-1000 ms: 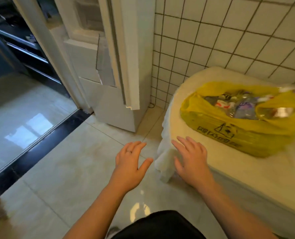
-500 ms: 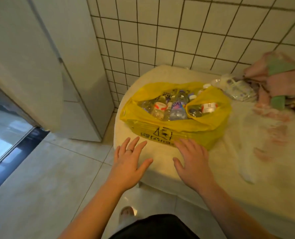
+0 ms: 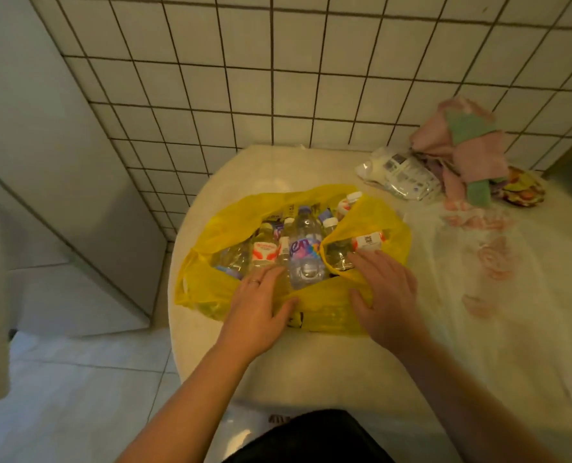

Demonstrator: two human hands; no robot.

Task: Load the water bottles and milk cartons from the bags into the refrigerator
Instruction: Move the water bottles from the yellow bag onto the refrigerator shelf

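The left grip (image 3: 258,302) and right grip (image 3: 386,289) rest open on the near edge of the yellow bag (image 3: 324,315). Inside the bag, between them, the big bottle (image 3: 306,252) lies cap toward the wall (image 3: 278,95); the left grip seems nearer.

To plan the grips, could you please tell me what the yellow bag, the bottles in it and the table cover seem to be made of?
Bag: thin plastic film, slightly glossy; it crumples into soft folds.
Bottles: probably clear, shiny plastic; the highlights and printed labels suggest it.
Cover: pale sheet with a pink print, likely cloth or vinyl; the wrinkles leave that open.
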